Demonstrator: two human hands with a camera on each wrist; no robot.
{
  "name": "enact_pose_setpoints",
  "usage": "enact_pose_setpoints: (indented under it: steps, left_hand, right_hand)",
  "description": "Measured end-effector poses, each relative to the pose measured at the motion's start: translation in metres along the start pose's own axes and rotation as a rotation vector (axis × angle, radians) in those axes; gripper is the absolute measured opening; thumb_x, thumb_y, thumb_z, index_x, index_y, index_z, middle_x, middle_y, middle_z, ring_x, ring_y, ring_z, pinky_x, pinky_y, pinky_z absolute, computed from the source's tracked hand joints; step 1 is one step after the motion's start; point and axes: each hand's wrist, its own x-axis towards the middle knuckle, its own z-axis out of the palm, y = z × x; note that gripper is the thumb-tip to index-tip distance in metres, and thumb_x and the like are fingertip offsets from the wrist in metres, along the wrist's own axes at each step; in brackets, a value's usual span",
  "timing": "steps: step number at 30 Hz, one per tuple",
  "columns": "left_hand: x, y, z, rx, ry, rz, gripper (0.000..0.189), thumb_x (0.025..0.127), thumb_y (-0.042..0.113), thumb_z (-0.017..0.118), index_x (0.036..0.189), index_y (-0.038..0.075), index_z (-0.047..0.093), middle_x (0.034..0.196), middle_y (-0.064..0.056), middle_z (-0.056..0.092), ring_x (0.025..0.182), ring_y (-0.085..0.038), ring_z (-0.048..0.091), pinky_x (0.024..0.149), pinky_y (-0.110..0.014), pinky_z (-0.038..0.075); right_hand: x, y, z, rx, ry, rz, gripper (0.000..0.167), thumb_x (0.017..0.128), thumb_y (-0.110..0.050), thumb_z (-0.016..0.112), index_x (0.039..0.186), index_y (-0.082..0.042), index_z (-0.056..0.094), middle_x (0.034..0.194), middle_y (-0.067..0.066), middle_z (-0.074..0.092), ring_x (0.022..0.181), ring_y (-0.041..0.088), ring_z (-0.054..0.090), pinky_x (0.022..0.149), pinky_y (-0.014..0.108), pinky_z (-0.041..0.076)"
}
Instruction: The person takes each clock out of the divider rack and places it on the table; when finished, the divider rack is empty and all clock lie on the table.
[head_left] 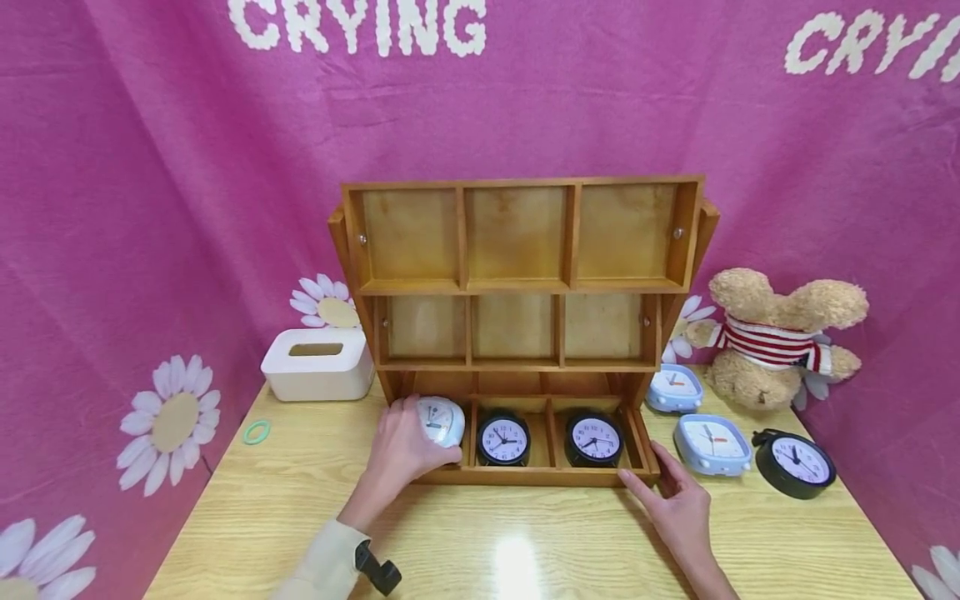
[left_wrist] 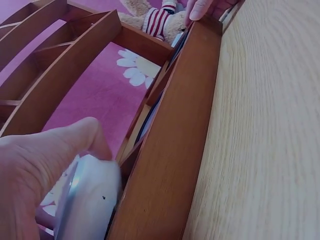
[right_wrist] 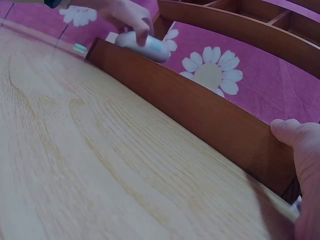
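Observation:
My left hand (head_left: 402, 440) grips a pale blue alarm clock (head_left: 442, 422) at the left compartment of the bottom tier. In the left wrist view the clock's white side (left_wrist: 97, 200) stands close behind the tier's front board, with the thumb over its top. The clock's underside is hidden. At the other end, my right hand (head_left: 681, 506) holds the front right corner of the wooden display shelf (head_left: 525, 477), thumb on the front board and fingers along the side. Two black alarm clocks, one in the middle compartment (head_left: 504, 440) and one in the right (head_left: 594, 440), face up and forward.
Two blue square clocks (head_left: 712, 445) and a black round clock (head_left: 797, 464) lie right of the shelf, near a plush toy (head_left: 772, 342) in a striped shirt. A white tissue box (head_left: 318, 375) and a green ring (head_left: 257, 432) are on the left. A pink curtain hangs behind.

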Motion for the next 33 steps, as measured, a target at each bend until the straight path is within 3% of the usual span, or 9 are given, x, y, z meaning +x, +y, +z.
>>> enact_pose_setpoints:
  steps: [6, 20, 26, 33]
  left_hand:
    - [-0.009, -0.004, -0.004, -0.097, 0.051, -0.033, 0.106, 0.053, 0.042, 0.094, 0.139, -0.004, 0.053, 0.126, -0.025, 0.061, 0.110, -0.040, 0.062, 0.086, -0.054, 0.061]
    - [-0.024, -0.018, -0.010, -0.192, 0.141, -0.029, 0.107, 0.053, 0.039, 0.095, 0.142, 0.000, 0.050, 0.128, -0.017, 0.057, 0.112, -0.033, 0.057, 0.089, -0.050, 0.059]
    - [-0.030, -0.032, -0.022, -0.191, 0.153, -0.063, 0.105, 0.052, 0.039, 0.094, 0.140, 0.003, 0.049, 0.125, -0.014, 0.056, 0.113, -0.032, 0.055, 0.090, -0.047, 0.055]
    - [-0.038, -0.053, -0.035, -0.253, 0.154, -0.156, 0.099, 0.062, 0.030, 0.090, 0.146, 0.001, 0.046, 0.132, -0.018, 0.054, 0.118, -0.034, 0.053, 0.094, -0.049, 0.050]
  right_hand:
    - [-0.001, 0.000, 0.001, 0.002, 0.024, 0.019, 0.066, 0.077, 0.006, 0.089, 0.138, 0.003, 0.064, 0.139, 0.027, 0.062, 0.103, -0.015, 0.061, 0.088, 0.009, 0.052]
    - [0.000, 0.001, 0.002, 0.012, 0.014, -0.003, 0.067, 0.078, 0.007, 0.088, 0.140, 0.005, 0.063, 0.139, 0.030, 0.061, 0.106, -0.013, 0.061, 0.089, 0.010, 0.052]
    - [0.000, 0.000, 0.002, 0.014, 0.013, 0.006, 0.067, 0.077, 0.007, 0.088, 0.139, 0.006, 0.062, 0.140, 0.029, 0.061, 0.108, -0.015, 0.060, 0.092, 0.010, 0.050]
    - [-0.002, -0.001, 0.003, 0.019, 0.013, 0.004, 0.067, 0.077, 0.007, 0.089, 0.139, 0.006, 0.062, 0.140, 0.030, 0.060, 0.107, -0.015, 0.060, 0.091, 0.010, 0.051]
